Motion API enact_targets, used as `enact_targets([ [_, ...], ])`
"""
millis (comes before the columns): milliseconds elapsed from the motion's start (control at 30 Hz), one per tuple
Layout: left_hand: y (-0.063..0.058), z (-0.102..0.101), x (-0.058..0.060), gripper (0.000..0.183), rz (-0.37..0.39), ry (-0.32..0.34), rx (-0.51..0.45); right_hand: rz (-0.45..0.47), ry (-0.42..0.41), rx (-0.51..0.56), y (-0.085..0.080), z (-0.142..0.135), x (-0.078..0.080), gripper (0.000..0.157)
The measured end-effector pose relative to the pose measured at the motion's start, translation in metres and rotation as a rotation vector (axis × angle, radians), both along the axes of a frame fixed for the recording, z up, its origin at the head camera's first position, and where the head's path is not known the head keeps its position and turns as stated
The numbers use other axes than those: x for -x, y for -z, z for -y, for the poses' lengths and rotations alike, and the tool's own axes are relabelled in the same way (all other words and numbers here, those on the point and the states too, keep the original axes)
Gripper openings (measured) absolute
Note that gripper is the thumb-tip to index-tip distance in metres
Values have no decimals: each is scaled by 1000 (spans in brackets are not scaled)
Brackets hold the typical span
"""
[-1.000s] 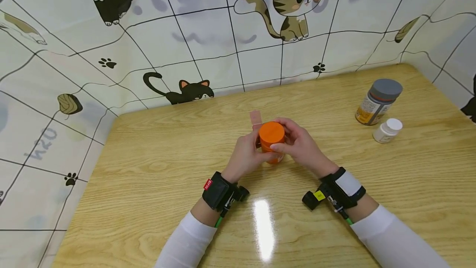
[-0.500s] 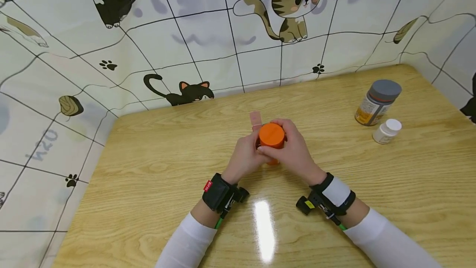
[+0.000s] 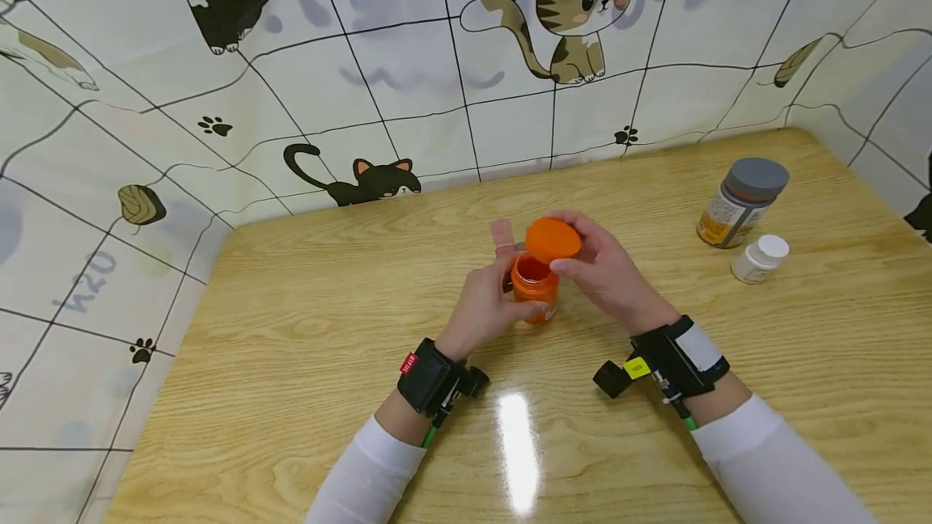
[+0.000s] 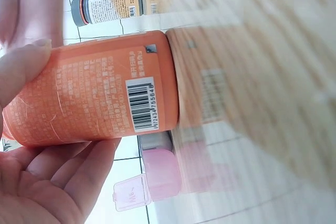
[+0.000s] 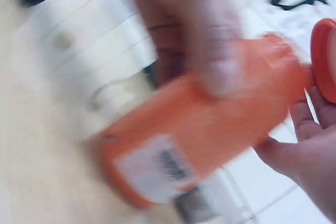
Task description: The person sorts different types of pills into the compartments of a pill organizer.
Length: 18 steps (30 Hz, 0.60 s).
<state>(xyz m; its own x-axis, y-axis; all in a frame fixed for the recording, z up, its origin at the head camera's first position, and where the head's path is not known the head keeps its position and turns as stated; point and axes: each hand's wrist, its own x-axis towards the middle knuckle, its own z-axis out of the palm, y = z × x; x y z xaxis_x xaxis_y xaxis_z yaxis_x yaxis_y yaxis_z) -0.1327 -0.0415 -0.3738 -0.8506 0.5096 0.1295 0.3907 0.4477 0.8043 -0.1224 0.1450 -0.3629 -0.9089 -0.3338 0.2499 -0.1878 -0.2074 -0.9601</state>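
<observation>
An orange bottle [image 3: 535,289] stands upright on the wooden table, its round mouth uncovered. My left hand [image 3: 484,306] grips it round the body; in the left wrist view a barcode shows on the side of the bottle [image 4: 100,87]. Just above and to the right of the mouth, my right hand [image 3: 607,273] holds the orange lid [image 3: 553,239] tilted, pinched at its edge. The hollow inside of the lid [image 5: 328,59] shows in the right wrist view. Behind the bottle lies a pink pill box [image 3: 502,234] with a raised flap, partly hidden by the left hand.
At the right of the table [image 3: 313,346] stand a grey-capped bottle with a yellow label [image 3: 739,202] and a small white bottle [image 3: 760,258]. A cloth printed with cats [image 3: 408,79] hangs along the back and left edges.
The lid has come off the orange bottle and moved up and to the right in my right hand. My left hand keeps its hold on the bottle in about the same spot.
</observation>
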Motion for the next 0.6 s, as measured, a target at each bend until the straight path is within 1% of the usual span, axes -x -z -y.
enact_targets([
  [67,0,-1,0,53,11,1,-2,-5,14,16,-9,-8,-2,45],
  [167,0,-2,0,53,14,4,-1,-48,56,-96,-22,-21,-7,44],
  [200,-1,-2,0,53,14,3,1,-65,71,-157,-27,-24,-10,44],
  [267,0,-2,0,53,12,2,2,-82,104,-321,-36,-33,-17,46],
  [367,0,-3,0,54,15,0,8,-174,173,-625,-43,-48,-29,52],
  [433,0,-4,0,54,15,-2,12,-212,212,-842,-42,-62,-38,57],
  [500,0,-3,-1,55,18,-7,22,-249,236,-1024,-35,-79,-44,59],
  [533,0,-3,-1,55,14,-11,31,-233,233,-1111,-31,-89,-46,61],
  [600,-1,-2,-1,55,14,-16,35,-145,210,-1234,-23,-106,-50,60],
])
